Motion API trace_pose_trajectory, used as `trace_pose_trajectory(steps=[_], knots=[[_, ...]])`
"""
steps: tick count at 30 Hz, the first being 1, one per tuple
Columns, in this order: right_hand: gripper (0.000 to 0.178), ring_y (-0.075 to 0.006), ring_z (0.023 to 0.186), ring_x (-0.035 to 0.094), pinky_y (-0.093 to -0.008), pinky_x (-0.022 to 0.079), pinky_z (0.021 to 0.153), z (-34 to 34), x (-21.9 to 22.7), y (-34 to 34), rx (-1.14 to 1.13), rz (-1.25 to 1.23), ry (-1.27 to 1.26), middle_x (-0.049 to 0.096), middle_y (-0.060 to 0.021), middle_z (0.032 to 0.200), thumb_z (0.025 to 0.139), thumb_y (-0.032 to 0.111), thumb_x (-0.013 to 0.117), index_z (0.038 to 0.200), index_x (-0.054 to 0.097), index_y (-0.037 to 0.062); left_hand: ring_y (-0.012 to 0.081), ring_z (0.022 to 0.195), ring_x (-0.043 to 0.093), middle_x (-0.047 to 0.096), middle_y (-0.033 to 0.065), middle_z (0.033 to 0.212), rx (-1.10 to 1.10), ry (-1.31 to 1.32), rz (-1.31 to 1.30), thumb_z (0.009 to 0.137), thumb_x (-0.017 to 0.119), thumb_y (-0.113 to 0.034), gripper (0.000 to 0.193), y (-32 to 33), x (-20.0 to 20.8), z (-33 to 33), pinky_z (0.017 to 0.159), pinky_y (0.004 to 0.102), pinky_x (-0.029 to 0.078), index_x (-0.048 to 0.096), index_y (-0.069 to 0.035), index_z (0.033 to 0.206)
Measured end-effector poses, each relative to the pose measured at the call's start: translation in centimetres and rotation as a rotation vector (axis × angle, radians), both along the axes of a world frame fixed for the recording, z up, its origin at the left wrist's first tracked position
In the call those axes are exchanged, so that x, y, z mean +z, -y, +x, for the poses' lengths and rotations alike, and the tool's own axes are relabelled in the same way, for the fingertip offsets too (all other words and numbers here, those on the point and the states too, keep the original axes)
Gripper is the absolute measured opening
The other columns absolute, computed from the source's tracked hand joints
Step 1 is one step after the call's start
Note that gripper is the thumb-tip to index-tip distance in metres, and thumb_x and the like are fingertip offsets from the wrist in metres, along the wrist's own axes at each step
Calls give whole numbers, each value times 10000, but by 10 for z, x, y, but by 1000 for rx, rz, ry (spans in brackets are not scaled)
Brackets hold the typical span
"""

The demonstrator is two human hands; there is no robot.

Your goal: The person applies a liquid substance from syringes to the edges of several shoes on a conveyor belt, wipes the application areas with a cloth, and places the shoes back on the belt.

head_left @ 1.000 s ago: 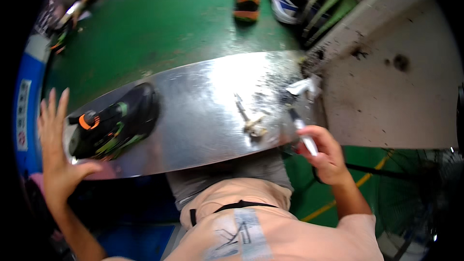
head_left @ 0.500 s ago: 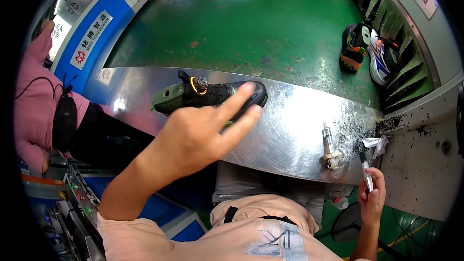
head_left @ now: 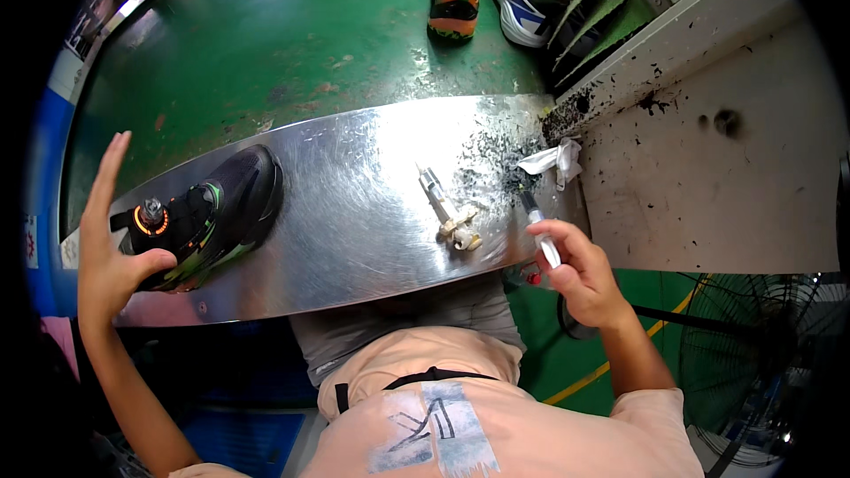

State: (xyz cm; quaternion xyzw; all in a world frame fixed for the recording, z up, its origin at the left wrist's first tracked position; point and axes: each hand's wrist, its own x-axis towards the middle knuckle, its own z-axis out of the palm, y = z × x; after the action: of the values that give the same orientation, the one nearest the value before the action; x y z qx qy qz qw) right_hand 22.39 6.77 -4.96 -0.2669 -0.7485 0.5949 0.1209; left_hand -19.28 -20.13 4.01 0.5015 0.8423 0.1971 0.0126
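Note:
A black sneaker (head_left: 232, 199) with green accents lies on the steel ledge at the left, its toe pointing right and away. My left hand (head_left: 108, 257) is beside its heel end, thumb and fingers spread wide; the thumb overlaps the shoe's side, and whether it touches cannot be made out. Around a slim brush-like tool (head_left: 547, 243) with a white handle and a dark tip, the fingers of my right hand (head_left: 580, 276) are closed. The tip is over the black-smeared right end of the ledge, close to a crumpled white wipe (head_left: 560, 162).
Between my hands, a metal syringe-shaped tool (head_left: 447, 212) with a crusted end rests on the steel ledge (head_left: 341, 248). Beyond is a green belt (head_left: 239, 62) carrying an orange-and-black shoe (head_left: 455, 0) and a white shoe (head_left: 522, 4) near hanging green flaps (head_left: 598, 13). A stained panel (head_left: 708, 168) rises at the right.
My view has turned to the right. My left hand has gone from across the shoe's toe to its heel end, fingers spreading. The right hand still holds the white-handled tool.

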Motion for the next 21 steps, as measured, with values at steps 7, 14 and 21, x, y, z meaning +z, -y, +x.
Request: trace_pose_trajectory(steps=[7, 14, 21], knots=[[594, -28, 655, 384, -180, 328, 592, -2, -8, 6, -109, -79, -64, 483, 42, 837, 910, 495, 568, 1274, 501, 31, 455, 1430, 125, 384, 64, 1494, -413, -682, -152, 739, 588, -633, 597, -19, 9, 84, 1108, 677, 83, 663, -238, 1182], [699, -4, 506, 252, -186, 176, 442, -16, -9, 11, -34, 25, -77, 397, 50, 666, 903, 644, 476, 1261, 476, 42, 450, 1288, 393, 17, 183, 1579, -507, -215, 205, 554, 908, -252, 1097, -7, -4, 94, 824, 453, 520, 252, -301, 1432], [678, -6, 498, 253, -193, 164, 431, -10, -7, 3, -59, 13, -107, 380, 47, 634, 912, 627, 473, 1256, 478, 42, 160, 607, 570, 601, 185, 1139, -335, 278, 97, 587, 868, -407, 788, -4, 1, 106, 474, 231, 440, 597, 1, 1204]])
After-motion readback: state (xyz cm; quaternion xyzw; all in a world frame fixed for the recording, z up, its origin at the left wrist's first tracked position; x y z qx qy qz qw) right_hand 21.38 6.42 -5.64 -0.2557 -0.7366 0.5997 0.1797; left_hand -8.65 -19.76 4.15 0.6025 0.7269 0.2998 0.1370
